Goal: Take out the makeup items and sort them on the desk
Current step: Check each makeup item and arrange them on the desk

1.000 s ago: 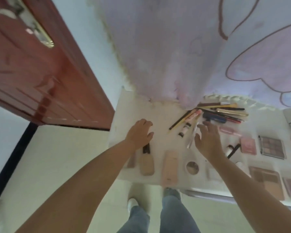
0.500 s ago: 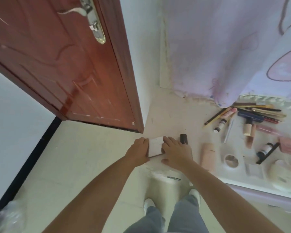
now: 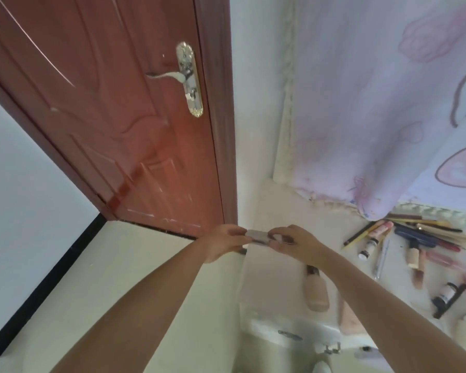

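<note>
Both hands hold one small flat grey compact case (image 3: 257, 235) above the left end of the white desk (image 3: 277, 211). My left hand (image 3: 223, 244) pinches its left end and my right hand (image 3: 293, 240) grips its right end with curled fingers. A beige foundation bottle (image 3: 316, 290) with a dark cap lies on the desk just below my right forearm. To the right lie a fan of pencils and brushes (image 3: 425, 230), a small white tube (image 3: 369, 244) and a pink tube (image 3: 379, 228). Another beige bottle (image 3: 413, 255) lies further right.
A red-brown door (image 3: 119, 117) with a silver handle (image 3: 184, 76) stands left of the desk. A lilac patterned curtain (image 3: 388, 103) hangs over the desk's back. A white pouch with a zipper (image 3: 293, 336) sits at the desk's near edge. A dark-capped small bottle (image 3: 445, 294) lies at right.
The view has swung left and up toward the door. Both hands lifted the small flat case from the desk's left edge and now hold it up between them.
</note>
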A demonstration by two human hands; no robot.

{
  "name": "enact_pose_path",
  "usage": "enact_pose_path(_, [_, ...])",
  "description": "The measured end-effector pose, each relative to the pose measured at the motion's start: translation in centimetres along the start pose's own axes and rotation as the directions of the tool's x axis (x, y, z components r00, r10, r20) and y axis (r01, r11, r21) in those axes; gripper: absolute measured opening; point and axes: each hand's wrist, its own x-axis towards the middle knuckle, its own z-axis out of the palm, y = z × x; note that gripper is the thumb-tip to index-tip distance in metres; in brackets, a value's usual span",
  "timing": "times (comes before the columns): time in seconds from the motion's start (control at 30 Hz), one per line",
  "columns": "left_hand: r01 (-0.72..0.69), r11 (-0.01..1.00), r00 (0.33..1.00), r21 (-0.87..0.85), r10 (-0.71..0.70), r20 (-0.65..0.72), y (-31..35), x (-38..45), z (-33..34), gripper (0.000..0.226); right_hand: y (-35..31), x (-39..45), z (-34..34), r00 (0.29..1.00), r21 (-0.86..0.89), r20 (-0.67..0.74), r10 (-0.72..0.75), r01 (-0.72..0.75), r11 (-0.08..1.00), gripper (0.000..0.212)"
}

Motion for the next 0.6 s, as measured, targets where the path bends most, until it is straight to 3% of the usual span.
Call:
enact_pose_path(0.07, [-0.014,0.987,1.0,-0.16,0.014,-0.006,2.1,-0.3,0.0,0.03,-1.2,-0.1,-2.3,1.0,0.034,-0.027,0.011,-0.011,0.999,0.032])
enact_pose_path(0.2, [-0.17,0.93,0.985,-0.327,0.161,-0.055,7.3,0.0,0.0,0.043,-4.4,-0.5,-7.1,0.983,-0.019,-0.164,-0.077,0.075,0.997,0.031])
enact_pose_path(0.37, [-0.351,0.844,0.934,-0.406,0.349,-0.081,13.5,-0.6,-0.7,0.048,-7.3,-1.2,-12.2,0.938,0.042,-0.321,-0.133,0.155,0.987,0.026])
enact_pose_path(0.6, [-0.41,0.823,0.908,-0.394,0.41,-0.088,15.7,-1.7,-0.7,0.046,-8.6,-1.7,-14.6,0.924,0.152,-0.368,-0.107,0.173,0.973,0.03])
